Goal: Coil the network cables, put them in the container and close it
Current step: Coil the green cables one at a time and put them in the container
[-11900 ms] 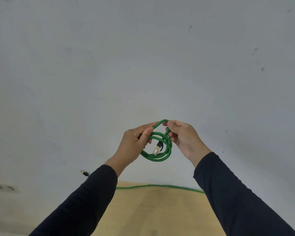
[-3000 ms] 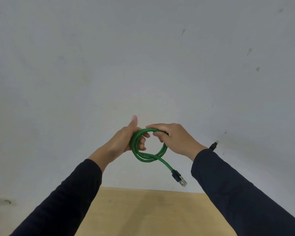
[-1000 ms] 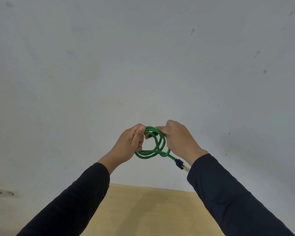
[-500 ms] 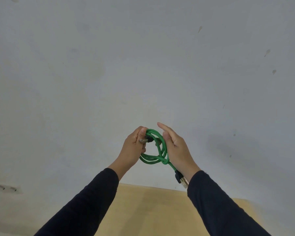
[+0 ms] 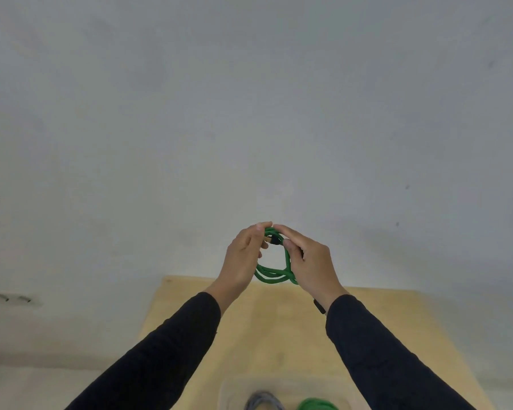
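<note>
Your left hand (image 5: 243, 258) and right hand (image 5: 310, 266) both pinch the coiled green cable (image 5: 274, 275) – fingers closed on its top, held up over the table (image 5: 279, 335); container (image 5: 234, 392) below, near edge.

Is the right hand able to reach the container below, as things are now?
Probably yes. The container sits on the table under the arms, with nothing between. But the right hand and left hand both hold the green cable, so the coil would go along.
</note>
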`<state>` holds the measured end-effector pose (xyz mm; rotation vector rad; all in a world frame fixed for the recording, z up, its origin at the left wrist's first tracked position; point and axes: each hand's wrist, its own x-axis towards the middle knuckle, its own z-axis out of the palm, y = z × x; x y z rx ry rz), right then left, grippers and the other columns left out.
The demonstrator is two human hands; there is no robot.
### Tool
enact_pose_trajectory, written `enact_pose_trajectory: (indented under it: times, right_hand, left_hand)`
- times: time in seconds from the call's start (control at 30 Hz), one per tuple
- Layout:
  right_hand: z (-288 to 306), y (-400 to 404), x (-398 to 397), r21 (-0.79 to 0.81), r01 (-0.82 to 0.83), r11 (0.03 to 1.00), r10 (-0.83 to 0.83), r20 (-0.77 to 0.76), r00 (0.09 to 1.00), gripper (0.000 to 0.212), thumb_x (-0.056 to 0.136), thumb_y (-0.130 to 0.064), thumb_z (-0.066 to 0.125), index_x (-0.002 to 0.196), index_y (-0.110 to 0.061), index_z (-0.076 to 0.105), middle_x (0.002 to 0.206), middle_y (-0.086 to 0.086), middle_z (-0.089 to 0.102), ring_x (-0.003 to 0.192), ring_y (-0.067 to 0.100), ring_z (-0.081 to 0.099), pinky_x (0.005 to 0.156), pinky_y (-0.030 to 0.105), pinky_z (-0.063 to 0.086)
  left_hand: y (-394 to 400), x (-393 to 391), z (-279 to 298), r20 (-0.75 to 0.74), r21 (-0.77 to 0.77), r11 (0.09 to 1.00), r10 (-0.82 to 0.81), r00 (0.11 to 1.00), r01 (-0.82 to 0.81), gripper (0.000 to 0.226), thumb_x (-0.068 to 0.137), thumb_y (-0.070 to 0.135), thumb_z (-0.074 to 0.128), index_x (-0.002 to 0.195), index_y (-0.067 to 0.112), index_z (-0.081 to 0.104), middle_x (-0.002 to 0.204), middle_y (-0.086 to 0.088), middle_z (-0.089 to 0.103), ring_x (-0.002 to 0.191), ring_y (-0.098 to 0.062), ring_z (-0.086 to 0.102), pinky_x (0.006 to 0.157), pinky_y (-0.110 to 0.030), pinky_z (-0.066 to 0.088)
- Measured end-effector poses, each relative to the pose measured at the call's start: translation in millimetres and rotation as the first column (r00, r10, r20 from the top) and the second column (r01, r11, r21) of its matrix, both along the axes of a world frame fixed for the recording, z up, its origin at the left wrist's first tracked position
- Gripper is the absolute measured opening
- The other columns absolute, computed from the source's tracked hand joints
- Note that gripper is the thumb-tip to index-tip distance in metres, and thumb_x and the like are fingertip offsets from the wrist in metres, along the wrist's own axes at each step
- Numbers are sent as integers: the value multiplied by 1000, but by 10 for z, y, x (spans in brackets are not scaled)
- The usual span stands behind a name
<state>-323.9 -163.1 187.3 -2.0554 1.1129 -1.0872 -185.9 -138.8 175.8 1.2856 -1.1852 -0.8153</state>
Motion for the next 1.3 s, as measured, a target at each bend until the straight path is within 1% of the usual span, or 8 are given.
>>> enact_pose_trajectory:
  times: [0.23, 0.4, 0.53, 0.8, 0.9, 1.03, 1.17, 1.3]
  right_hand:
    - [-663, 478, -305, 179, 67, 981, -56, -64, 996, 36, 94, -8, 47, 120, -30, 59, 100, -15, 64, 76, -22, 53, 68, -3, 36]
    - [-1114, 817, -586, 278, 16, 961, 10, -90, 996, 34, 93, -8, 49, 120, -27, 60, 113, -24, 55, 94, -34, 42, 81, -7, 31]
    - [-1427, 1007, -775, 347, -62, 936, 99, -89, 991, 34, 93, -8, 49, 120, -26, 60, 118, -20, 57, 103, -30, 43, 88, -4, 32]
    - [-1910, 1056, -931, 398, -198, 896, 285, -174, 943, 36, 94, -11, 47, 126, -27, 55, 125, -9, 59, 114, -10, 49, 96, 4, 35]
    - [-1996, 1003, -921, 406, -208, 890, 315, -217, 924, 37, 95, -13, 46, 128, -28, 52, 119, -5, 62, 109, -1, 54, 94, 11, 41]
    - [-2091, 992, -917, 322, -203, 925, 317, -355, 880, 38, 96, -18, 43, 130, -33, 49, 86, 11, 62, 79, 22, 57, 75, 35, 50]
    - [-2152, 1035, -867, 113, -191, 975, 222, -534, 816, 38, 95, -16, 43, 131, -28, 49, 86, 11, 54, 77, 27, 54, 64, 34, 46]
    - [-2215, 1146, -875, -32, -184, 982, 127, -610, 782, 48, 78, -5, 66, 123, -15, 56, 91, 9, 62, 80, 24, 59, 51, 28, 50]
  left_hand:
    - [368, -324, -763, 281, 35, 999, 12, 960, -23, 33, 100, 26, 32, 119, 20, 59, 104, 2, 61, 82, 3, 58, 70, -7, 40]
    - [810, -526, -1240, 274, 77, 997, -23, 961, 2, 30, 98, 21, 40, 122, 18, 57, 107, -1, 60, 84, 3, 58, 72, -1, 40]
    - [1122, -644, -1509, 236, 177, 984, -59, 970, 16, 32, 96, 19, 45, 126, 16, 55, 113, -4, 60, 90, 0, 60, 77, -7, 45]
    - [1442, -820, -1837, 247, 296, 953, -6, 969, -70, 35, 93, 9, 51, 127, 20, 55, 111, 9, 59, 99, 8, 55, 86, 1, 36]
    - [1450, -834, -1884, 231, 303, 942, 72, 970, -142, 32, 92, 10, 54, 120, 22, 61, 106, 14, 63, 92, 22, 53, 84, 1, 38]
    - [1436, -848, -1931, 299, 340, 916, 107, 948, -211, 26, 90, 17, 58, 113, 26, 66, 103, 11, 69, 90, 9, 60, 80, 1, 41]
    - [1439, -885, -1898, 400, 333, 912, 93, 912, -240, 26, 92, 22, 55, 116, 25, 64, 103, 9, 69, 92, 1, 61, 83, -9, 44]
    - [1450, -951, -1926, 608, 282, 926, 30, 794, -251, 23, 95, 16, 46, 107, 14, 66, 98, -3, 70, 89, -17, 65, 76, -18, 45]
